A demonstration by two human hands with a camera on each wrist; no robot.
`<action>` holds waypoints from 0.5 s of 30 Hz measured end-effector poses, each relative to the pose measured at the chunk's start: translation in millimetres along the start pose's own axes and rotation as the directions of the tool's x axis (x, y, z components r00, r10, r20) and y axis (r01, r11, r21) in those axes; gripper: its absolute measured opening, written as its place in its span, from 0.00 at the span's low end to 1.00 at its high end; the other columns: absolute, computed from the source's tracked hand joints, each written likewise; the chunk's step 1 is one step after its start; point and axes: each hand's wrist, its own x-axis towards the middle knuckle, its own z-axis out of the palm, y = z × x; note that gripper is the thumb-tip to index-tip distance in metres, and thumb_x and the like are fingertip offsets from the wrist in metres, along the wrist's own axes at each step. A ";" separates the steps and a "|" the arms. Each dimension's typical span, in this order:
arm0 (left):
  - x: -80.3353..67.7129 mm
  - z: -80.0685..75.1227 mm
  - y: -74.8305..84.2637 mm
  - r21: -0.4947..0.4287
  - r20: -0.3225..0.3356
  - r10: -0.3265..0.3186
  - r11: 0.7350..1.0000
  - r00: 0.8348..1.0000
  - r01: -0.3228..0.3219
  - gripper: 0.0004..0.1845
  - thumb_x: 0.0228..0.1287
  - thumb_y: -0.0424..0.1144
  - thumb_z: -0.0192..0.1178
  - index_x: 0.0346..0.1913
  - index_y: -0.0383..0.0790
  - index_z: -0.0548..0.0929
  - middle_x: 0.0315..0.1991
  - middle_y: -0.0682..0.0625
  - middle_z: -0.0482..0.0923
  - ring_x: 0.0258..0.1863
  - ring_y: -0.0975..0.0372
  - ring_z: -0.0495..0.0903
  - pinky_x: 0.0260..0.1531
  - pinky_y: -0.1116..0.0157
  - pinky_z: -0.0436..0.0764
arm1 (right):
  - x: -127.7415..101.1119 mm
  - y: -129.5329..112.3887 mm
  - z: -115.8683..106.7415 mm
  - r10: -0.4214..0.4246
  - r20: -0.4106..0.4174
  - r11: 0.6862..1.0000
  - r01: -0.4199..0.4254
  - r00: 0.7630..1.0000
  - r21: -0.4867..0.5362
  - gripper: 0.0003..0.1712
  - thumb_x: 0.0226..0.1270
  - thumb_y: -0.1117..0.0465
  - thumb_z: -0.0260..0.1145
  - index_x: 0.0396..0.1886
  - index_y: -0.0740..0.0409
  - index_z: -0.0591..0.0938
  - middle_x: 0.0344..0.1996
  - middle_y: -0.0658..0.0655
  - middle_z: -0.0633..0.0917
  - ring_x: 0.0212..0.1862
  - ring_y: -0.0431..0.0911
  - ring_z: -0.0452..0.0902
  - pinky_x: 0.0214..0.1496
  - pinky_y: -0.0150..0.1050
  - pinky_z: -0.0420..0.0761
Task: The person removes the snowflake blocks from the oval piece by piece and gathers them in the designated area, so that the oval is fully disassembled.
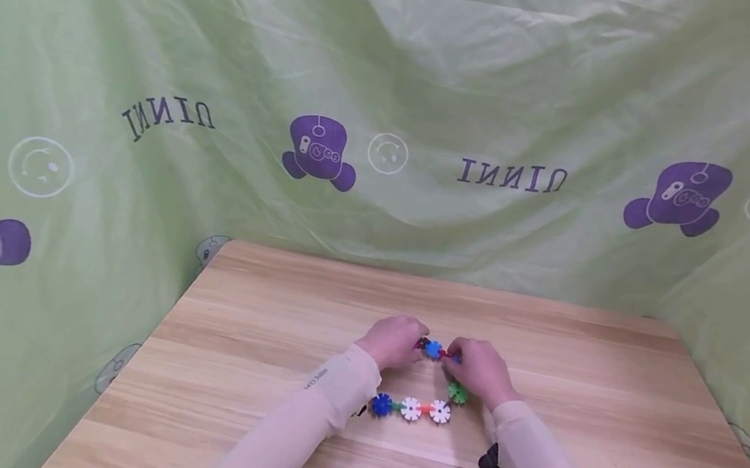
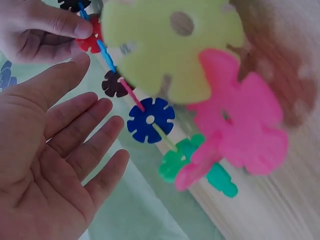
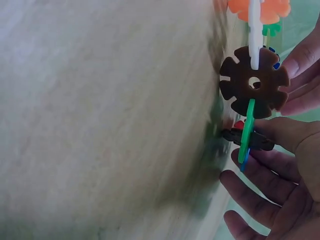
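Two hands meet over the middle of the wooden tabletop (image 1: pixel 263 345), roughly midway between its left and right edges and somewhat nearer the front edge, where a chain of snowflake-shaped plastic discs (image 1: pixel 420 409) is being put together. The step in hand appears to be the joining of the far run of the chain: the left hand (image 1: pixel 392 341) and the right hand (image 1: pixel 481 369) flank a light-blue disc (image 1: pixel 433 348), with small red and dark pieces just beside it. In the left wrist view the left hand's palm lies wide, fingers relaxed and straight beside the discs without gripping them, while the right hand's fingertips (image 2: pixel 75 27) pinch a red disc (image 2: pixel 91 41). A near run of blue, white, orange and white discs lies between the two sleeves, and a green disc (image 1: pixel 457 392) sits touching the right hand's near side. The next move probably calls for slot-to-slot alignment: the held piece must be turned so its notch faces the neighbour's notch, then pressed home while the other hand steadies the chain. A black wrist device (image 1: pixel 491 464) sits on the right sleeve.
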 end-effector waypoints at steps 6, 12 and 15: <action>4.3 3.2 3.0 -0.005 0.011 -0.013 1.000 1.000 0.013 0.16 0.56 0.39 0.65 0.48 0.43 0.82 0.44 0.51 0.83 0.44 0.60 0.81 0.44 0.64 0.80 | 2.9 -1.2 2.4 -0.031 -0.045 0.999 0.030 0.998 -0.029 0.09 0.54 0.54 0.71 0.31 0.53 0.84 0.26 0.49 0.84 0.26 0.40 0.73 0.32 0.38 0.78; 6.4 9.8 3.1 0.002 0.019 -0.026 1.000 0.999 0.026 0.14 0.58 0.40 0.63 0.48 0.46 0.82 0.45 0.54 0.83 0.44 0.61 0.81 0.43 0.64 0.81 | 4.4 -4.3 5.4 -0.052 -0.063 0.998 0.049 0.997 -0.042 0.08 0.55 0.53 0.70 0.29 0.52 0.84 0.24 0.48 0.84 0.23 0.39 0.72 0.30 0.36 0.77; 6.8 12.7 2.4 0.017 0.021 -0.022 1.000 1.000 0.022 0.11 0.58 0.41 0.62 0.45 0.47 0.82 0.42 0.55 0.83 0.39 0.62 0.81 0.38 0.65 0.81 | 4.9 -3.8 7.9 -0.047 -0.073 0.998 0.044 0.996 -0.054 0.07 0.56 0.54 0.70 0.29 0.52 0.84 0.22 0.47 0.83 0.22 0.38 0.71 0.30 0.36 0.76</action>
